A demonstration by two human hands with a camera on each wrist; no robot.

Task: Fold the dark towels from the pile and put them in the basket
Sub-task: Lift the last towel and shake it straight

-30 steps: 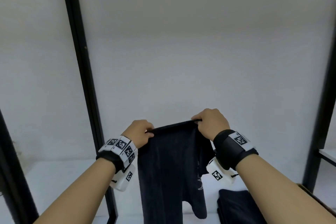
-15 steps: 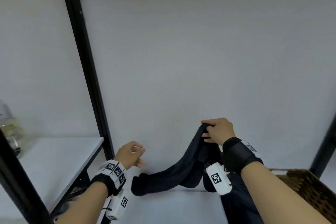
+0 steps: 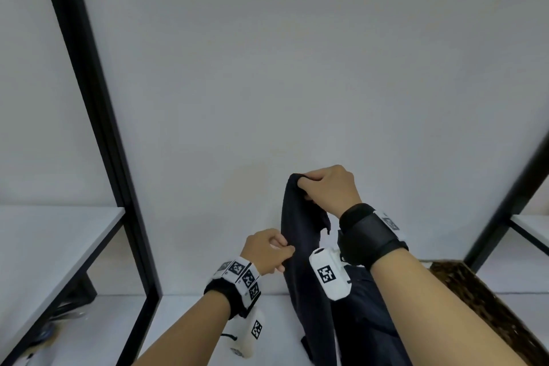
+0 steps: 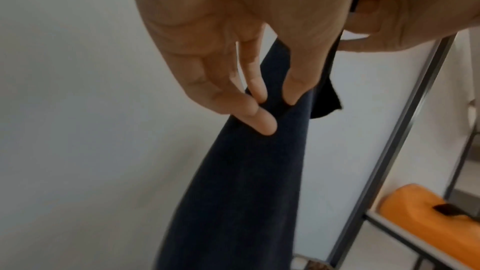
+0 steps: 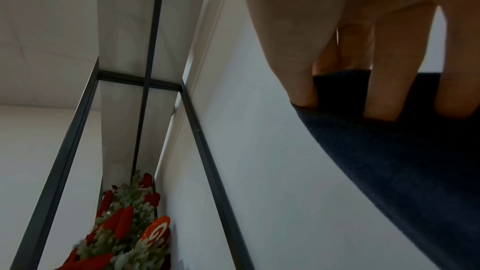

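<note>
Dark towel (image 3: 300,246) pinched by both hands, wicker basket (image 3: 475,297) alongside

Storage corner: black-framed white shelving (image 3: 89,116), wicker basket (image 3: 487,303).

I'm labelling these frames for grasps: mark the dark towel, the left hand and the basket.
dark towel (image 3: 300,246), head view, hanging middle.
left hand (image 3: 266,251), head view, back of hand.
basket (image 3: 463,282), head view, woven rim.
</note>
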